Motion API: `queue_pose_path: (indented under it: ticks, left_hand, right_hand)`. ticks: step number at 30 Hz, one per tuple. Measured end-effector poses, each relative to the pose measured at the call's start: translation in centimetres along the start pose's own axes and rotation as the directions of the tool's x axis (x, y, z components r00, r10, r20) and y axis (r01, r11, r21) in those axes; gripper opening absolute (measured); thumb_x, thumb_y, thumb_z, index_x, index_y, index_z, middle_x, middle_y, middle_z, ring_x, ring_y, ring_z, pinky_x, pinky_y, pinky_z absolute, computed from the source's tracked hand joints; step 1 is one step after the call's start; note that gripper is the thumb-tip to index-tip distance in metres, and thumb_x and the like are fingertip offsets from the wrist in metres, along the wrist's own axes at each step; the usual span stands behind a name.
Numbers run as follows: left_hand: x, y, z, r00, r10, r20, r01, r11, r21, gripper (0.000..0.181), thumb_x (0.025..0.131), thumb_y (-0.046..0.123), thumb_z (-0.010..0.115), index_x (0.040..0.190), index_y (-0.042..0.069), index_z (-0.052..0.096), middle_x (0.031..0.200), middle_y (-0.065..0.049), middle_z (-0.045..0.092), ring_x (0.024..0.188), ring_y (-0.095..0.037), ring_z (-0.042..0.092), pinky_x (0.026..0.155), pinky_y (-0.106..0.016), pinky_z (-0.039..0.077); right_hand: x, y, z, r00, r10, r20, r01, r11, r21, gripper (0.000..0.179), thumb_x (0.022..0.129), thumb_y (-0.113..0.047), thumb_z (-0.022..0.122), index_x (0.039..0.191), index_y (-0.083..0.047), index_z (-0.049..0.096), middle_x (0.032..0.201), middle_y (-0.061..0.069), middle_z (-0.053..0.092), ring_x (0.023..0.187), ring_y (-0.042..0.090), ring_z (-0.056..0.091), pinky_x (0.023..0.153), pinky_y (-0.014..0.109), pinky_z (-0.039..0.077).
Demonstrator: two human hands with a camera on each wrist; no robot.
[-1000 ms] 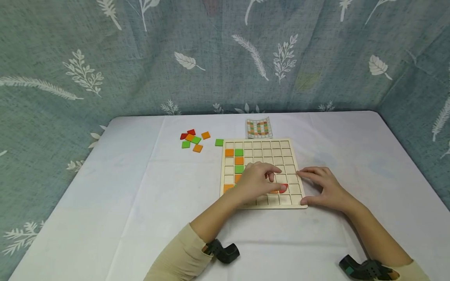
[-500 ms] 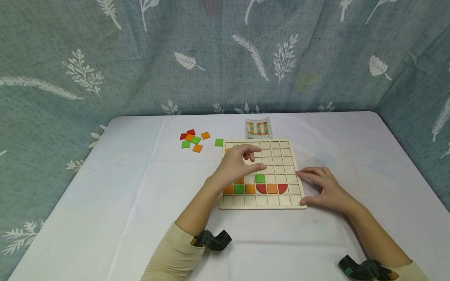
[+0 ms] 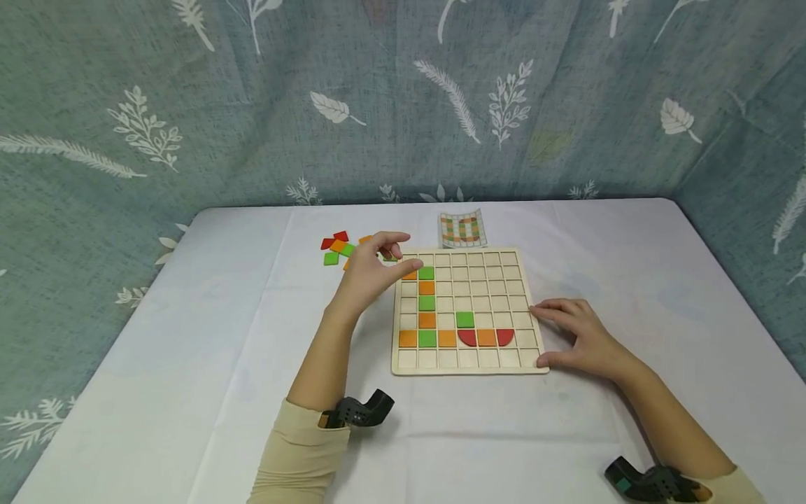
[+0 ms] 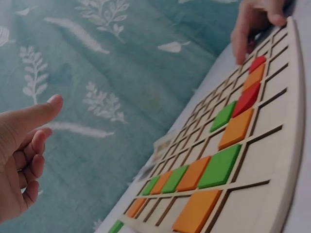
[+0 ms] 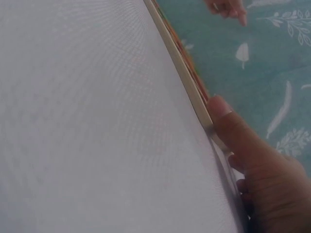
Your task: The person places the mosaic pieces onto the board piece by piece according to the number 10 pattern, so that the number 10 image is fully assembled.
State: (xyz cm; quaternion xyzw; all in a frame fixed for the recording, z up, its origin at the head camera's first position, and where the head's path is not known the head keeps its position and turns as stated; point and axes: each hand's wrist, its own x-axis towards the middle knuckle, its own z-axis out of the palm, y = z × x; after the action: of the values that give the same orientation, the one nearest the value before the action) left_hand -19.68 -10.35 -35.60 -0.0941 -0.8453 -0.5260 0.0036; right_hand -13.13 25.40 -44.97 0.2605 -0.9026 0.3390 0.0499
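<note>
A pale wooden grid board (image 3: 480, 274) lies on the white-covered table. Orange and green square tiles (image 3: 427, 303) fill several cells down its left side and along a lower row. Two red half-round tiles (image 3: 505, 337) flank an orange one in that row, and a lone green tile (image 3: 465, 320) is just above. My left hand (image 3: 371, 273) hovers over the board's upper left corner, thumb and fingers apart, holding nothing; the left wrist view shows the same bare thumb (image 4: 46, 109). With thumb and fingertips, my right hand (image 3: 582, 336) touches the board's right edge.
Loose red, orange and green tiles (image 3: 331, 259) lie left of the board's far corner, partly behind my left hand. A printed pattern card (image 3: 462, 229) sits behind the board. Beyond the table's far edge hangs a leaf-patterned teal cloth (image 3: 378, 105).
My left hand has let go of the right-hand red half-round tile, which stays in its cell, and has moved left and away toward the loose tiles. My right hand stays put.
</note>
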Motion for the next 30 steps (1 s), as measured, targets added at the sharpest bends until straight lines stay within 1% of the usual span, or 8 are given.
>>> queue_pose_path:
  ticks: [6,8,12,16,20,25,28,30]
  left_hand:
    - [0.5,-1.9,-1.4,0.993,-0.034,-0.109,0.035,0.999,0.004,0.044,0.079,0.029,0.077,0.118,0.012,0.063,0.095,-0.012,0.054,0.098,-0.027,0.044,0.079,-0.035,0.035]
    - [0.8,-2.8,-1.7,0.99,-0.047,-0.131,0.05,0.999,0.019,0.045,0.08,0.028,0.076,0.119,0.011,0.062,0.098,-0.015,0.055,0.1,-0.029,0.044,0.081,-0.035,0.036]
    - [1.4,-4.4,-2.1,0.984,-0.098,-0.146,0.11,0.991,0.077,0.049,0.081,0.03,0.075,0.123,0.01,0.06,0.107,-0.014,0.058,0.102,-0.027,0.046,0.087,-0.036,0.038]
    - [1.8,-5.7,-2.4,0.979,-0.137,-0.149,0.168,0.96,0.223,0.051,0.081,0.033,0.074,0.124,0.009,0.06,0.108,-0.011,0.059,0.1,-0.025,0.05,0.091,-0.041,0.034]
    - [2.1,-6.7,-3.0,0.975,-0.152,-0.164,0.202,0.913,0.354,0.052,0.081,0.034,0.073,0.124,0.008,0.06,0.106,-0.009,0.06,0.1,-0.028,0.049,0.093,-0.046,0.028]
    - [2.2,-8.2,-3.8,0.963,-0.159,-0.219,0.242,0.87,0.43,0.047,0.082,0.033,0.072,0.119,0.006,0.061,0.104,-0.01,0.061,0.1,-0.031,0.048,0.089,-0.047,0.03]
    - [2.0,-9.0,-3.9,0.957,-0.175,-0.231,0.262,0.863,0.432,0.046,0.082,0.032,0.07,0.118,0.004,0.062,0.105,-0.012,0.061,0.102,-0.032,0.049,0.091,-0.047,0.03]
    - [1.9,-9.5,-3.7,0.956,-0.176,-0.233,0.261,0.873,0.412,0.047,0.083,0.033,0.069,0.119,0.004,0.062,0.107,-0.012,0.062,0.104,-0.031,0.049,0.093,-0.048,0.03]
  right_hand:
    - [0.1,0.2,-0.1,1.0,-0.013,0.005,0.013,1.0,-0.001,0.078,0.06,-0.031,0.088,0.128,-0.008,0.059,0.127,0.012,0.052,0.113,0.026,0.036,0.085,0.044,0.03]
    - [0.2,0.1,-0.1,1.0,-0.009,0.007,0.009,1.0,-0.001,0.078,0.06,-0.032,0.088,0.128,-0.008,0.059,0.127,0.012,0.052,0.113,0.026,0.036,0.085,0.044,0.03]
    - [0.1,0.1,-0.2,1.0,0.009,0.007,-0.009,1.0,0.001,0.078,0.06,-0.031,0.088,0.128,-0.008,0.058,0.128,0.012,0.052,0.113,0.027,0.036,0.086,0.045,0.03]
    - [0.0,0.2,-0.3,1.0,0.022,0.014,-0.022,1.0,0.001,0.078,0.06,-0.032,0.088,0.129,-0.008,0.058,0.128,0.013,0.051,0.113,0.028,0.035,0.086,0.046,0.03]
    - [0.0,0.2,-0.2,0.999,0.029,0.014,-0.029,1.0,0.003,0.078,0.061,-0.032,0.088,0.129,-0.009,0.058,0.129,0.012,0.051,0.114,0.027,0.035,0.087,0.046,0.03]
    - [0.1,0.2,0.0,1.0,0.017,0.01,-0.017,1.0,0.009,0.078,0.061,-0.032,0.088,0.129,-0.01,0.058,0.129,0.012,0.051,0.115,0.028,0.035,0.087,0.047,0.029]
    - [0.1,0.2,0.0,1.0,0.004,0.013,-0.004,1.0,0.003,0.078,0.061,-0.033,0.087,0.13,-0.01,0.058,0.129,0.012,0.051,0.114,0.028,0.036,0.087,0.047,0.03]
    - [0.0,0.2,-0.1,1.0,0.002,0.011,-0.002,1.0,-0.001,0.078,0.061,-0.033,0.088,0.129,-0.01,0.058,0.128,0.011,0.052,0.114,0.027,0.036,0.087,0.046,0.03]
